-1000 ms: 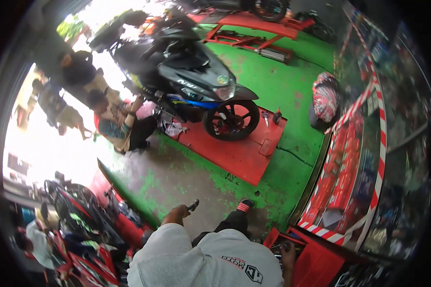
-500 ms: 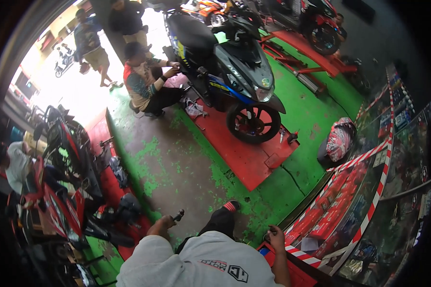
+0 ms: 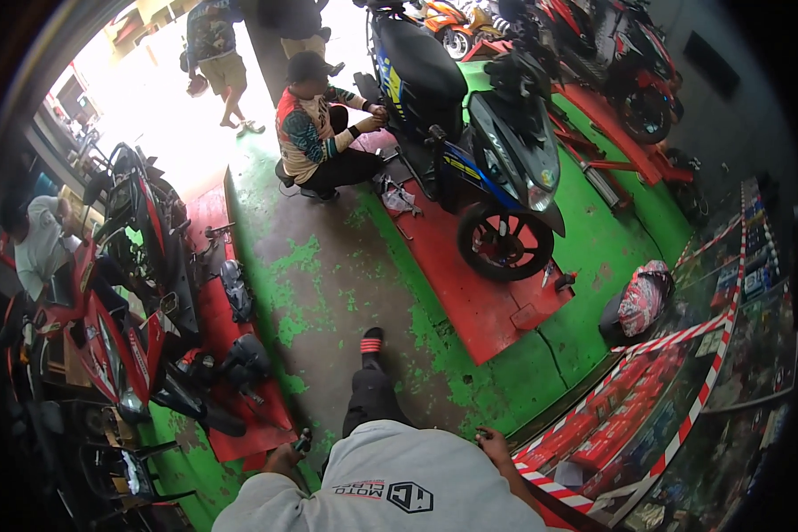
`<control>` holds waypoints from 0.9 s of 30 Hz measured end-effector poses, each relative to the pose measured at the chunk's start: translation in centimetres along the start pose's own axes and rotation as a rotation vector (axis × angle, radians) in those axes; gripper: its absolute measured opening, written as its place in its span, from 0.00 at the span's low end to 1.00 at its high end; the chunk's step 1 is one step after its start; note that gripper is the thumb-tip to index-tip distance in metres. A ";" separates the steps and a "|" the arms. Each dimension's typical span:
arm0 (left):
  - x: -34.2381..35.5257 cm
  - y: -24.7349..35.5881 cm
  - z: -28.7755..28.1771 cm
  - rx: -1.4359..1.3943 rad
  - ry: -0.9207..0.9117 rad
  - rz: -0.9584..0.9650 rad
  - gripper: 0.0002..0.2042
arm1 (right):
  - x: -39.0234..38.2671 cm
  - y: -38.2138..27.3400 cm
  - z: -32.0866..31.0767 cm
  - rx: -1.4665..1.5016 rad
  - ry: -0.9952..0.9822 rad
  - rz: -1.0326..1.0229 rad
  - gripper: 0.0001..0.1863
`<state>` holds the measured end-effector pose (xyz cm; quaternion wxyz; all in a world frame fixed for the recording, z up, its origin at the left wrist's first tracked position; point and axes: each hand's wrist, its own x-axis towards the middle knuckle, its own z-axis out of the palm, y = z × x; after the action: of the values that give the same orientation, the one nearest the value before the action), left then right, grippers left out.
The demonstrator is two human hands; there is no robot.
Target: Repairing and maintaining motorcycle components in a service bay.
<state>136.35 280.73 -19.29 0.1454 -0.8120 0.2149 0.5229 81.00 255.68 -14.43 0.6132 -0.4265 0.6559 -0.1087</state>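
My left hand (image 3: 282, 459) is closed around a short dark metal tool with a rounded end (image 3: 304, 438); its exact kind is too small to tell. It hangs low by my side, near the end of the red platform on the left. On the other side, my right hand (image 3: 495, 442) hangs with curled fingers beside the glass counter. Whether a small dark thing sits in those fingers I cannot make out. One foot in a red-striped slipper (image 3: 371, 342) is out in front of me on the worn green floor.
Ahead right, a dark scooter (image 3: 505, 151) stands on a red lift platform (image 3: 479, 319); a person in a cap (image 3: 315, 133) squats beside it. A red motorcycle (image 3: 106, 355) and another person (image 3: 40, 248) are at left. A glass counter with striped tape (image 3: 683, 417) lines the right.
I have stepped forward, and the slippered foot now reaches further ahead. The surroundings have shifted rightward in view. My left hand with the tool has swung lower; my right hand has moved slightly left.
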 end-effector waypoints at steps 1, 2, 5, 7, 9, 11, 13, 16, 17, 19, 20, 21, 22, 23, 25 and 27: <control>0.7 0.4 -0.7 -0.010 -0.008 -0.057 0.17 | 1.4 -1.3 0.4 -0.016 0.005 0.002 0.16; 1.3 0.8 -1.6 -0.024 -0.015 -0.119 0.18 | 3.2 -2.6 1.0 0.060 0.017 0.038 0.16; 4.0 2.2 -5.2 -0.161 0.137 0.022 0.17 | 8.8 -8.7 3.0 0.098 0.003 0.082 0.14; 5.2 6.4 -11.1 -0.121 0.171 0.136 0.16 | 13.9 -13.1 4.1 -0.006 -0.008 0.025 0.13; 3.6 12.6 -18.6 -0.182 0.227 0.134 0.16 | 17.5 -16.8 5.9 -0.075 -0.026 -0.026 0.13; 5.4 16.2 -24.9 -0.200 0.229 0.217 0.17 | 21.3 -24.7 8.5 -0.061 -0.042 -0.053 0.12; 6.3 20.1 -30.9 -0.228 0.305 0.329 0.16 | 24.2 -32.0 11.5 -0.065 -0.062 -0.135 0.12; 6.9 27.0 -39.3 -0.418 0.402 0.541 0.14 | 27.9 -41.9 15.4 0.004 -0.106 -0.256 0.12; 7.1 29.3 -41.9 -0.458 0.424 0.606 0.13 | 29.4 -44.5 16.3 0.010 -0.121 -0.298 0.12; 7.0 33.9 -46.7 -0.511 0.439 0.692 0.12 | 32.6 -49.3 17.8 0.031 -0.118 -0.355 0.12; 6.8 35.8 -48.8 -0.583 0.469 0.771 0.10 | 34.1 -51.8 18.4 0.044 -0.106 -0.371 0.11; 6.6 37.7 -50.8 -0.567 0.453 0.767 0.10 | 35.7 -54.2 18.8 0.055 -0.097 -0.353 0.11; 6.4 39.6 -52.7 -0.623 0.433 0.748 0.09 | 37.6 -56.5 19.2 0.120 -0.087 -0.383 0.10; 6.6 41.2 -54.5 -0.681 0.420 0.726 0.09 | 39.6 -58.9 19.5 0.183 -0.081 -0.415 0.10; 8.2 44.3 -57.6 -0.688 0.407 0.762 0.08 | 44.1 -63.0 19.6 0.257 -0.066 -0.411 0.09; 10.0 47.1 -60.1 -0.698 0.403 0.789 0.08 | 49.5 -67.2 19.9 0.361 -0.059 -0.438 0.08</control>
<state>163.66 210.28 -4.24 -0.3824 -0.7537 0.3400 0.4124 133.22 187.81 -9.36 0.6598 -0.4451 0.5001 -0.3412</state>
